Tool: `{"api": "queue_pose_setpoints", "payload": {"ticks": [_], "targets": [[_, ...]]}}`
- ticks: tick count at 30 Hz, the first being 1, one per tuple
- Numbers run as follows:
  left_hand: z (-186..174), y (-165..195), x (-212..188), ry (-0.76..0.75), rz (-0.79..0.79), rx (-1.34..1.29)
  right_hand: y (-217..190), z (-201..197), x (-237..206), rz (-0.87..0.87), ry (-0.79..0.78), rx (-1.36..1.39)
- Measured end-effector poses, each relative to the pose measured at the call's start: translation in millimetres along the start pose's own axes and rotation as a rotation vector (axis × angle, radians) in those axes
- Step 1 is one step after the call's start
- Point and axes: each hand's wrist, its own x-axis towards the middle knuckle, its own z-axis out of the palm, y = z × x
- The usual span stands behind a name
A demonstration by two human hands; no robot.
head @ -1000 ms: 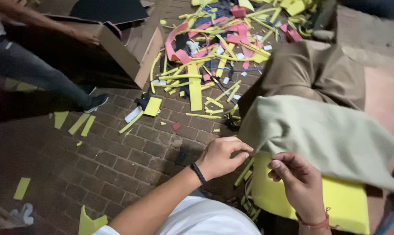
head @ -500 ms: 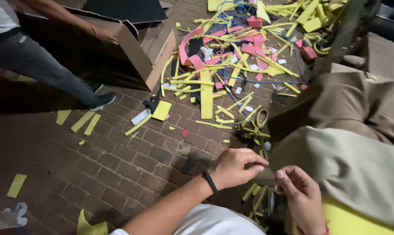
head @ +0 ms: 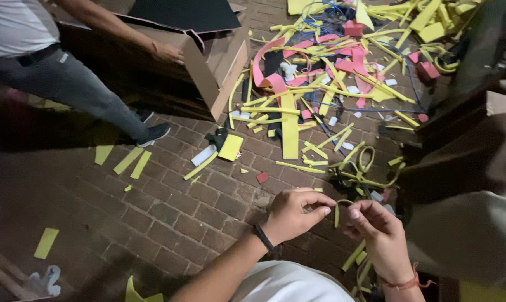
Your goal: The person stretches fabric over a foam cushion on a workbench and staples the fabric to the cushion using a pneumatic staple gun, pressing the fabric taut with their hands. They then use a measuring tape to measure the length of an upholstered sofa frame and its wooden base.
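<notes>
Head view, looking down: the left hand (head: pixel 294 215) and right hand (head: pixel 376 230) meet low over the brick floor (head: pixel 169 212), both pinching a thin yellow foam strip (head: pixel 337 211) that arcs between them, fingertips closed on it from either side. A black wristband (head: pixel 262 237) circles the left wrist, a red cord (head: pixel 404 278) the right. Just beyond the hands, loose yellow loops (head: pixel 365 168) lie on the bricks. Farther up, a heap of yellow and pink foam offcuts (head: pixel 331 72) spreads wide. Upper left, another person's hand (head: pixel 168 53) grips a cardboard box (head: pixel 214 67), their dark shoe (head: pixel 152 134) planted nearby.
</notes>
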Motion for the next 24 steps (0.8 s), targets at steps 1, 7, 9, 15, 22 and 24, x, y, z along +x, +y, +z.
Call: {"api": "queue_pose_setpoints", "payload": {"ticks": [1,7,9,15,22,24], "targets": [[-7,-2,-1,0.004,-0.037,-0.021,1,5,3,0.004,-0.015,0.035],[-21,-9,3,-0.037,-0.084,-0.050,10,10,6,-0.003,0.040,0.007],[-17,-9,6,-0.052,-0.109,-0.059,11,5,4,-0.068,0.015,0.033],[12,0,18,-0.067,-0.055,-0.051,0,-19,-5,-0.094,0.091,0.010],[42,-11,29,-0.035,-0.121,-0.091,-8,-65,-7,-0.054,0.117,0.023],[39,-22,41,0.078,-0.134,-0.046,-8,-82,-8,-0.085,0.094,0.023]]}}
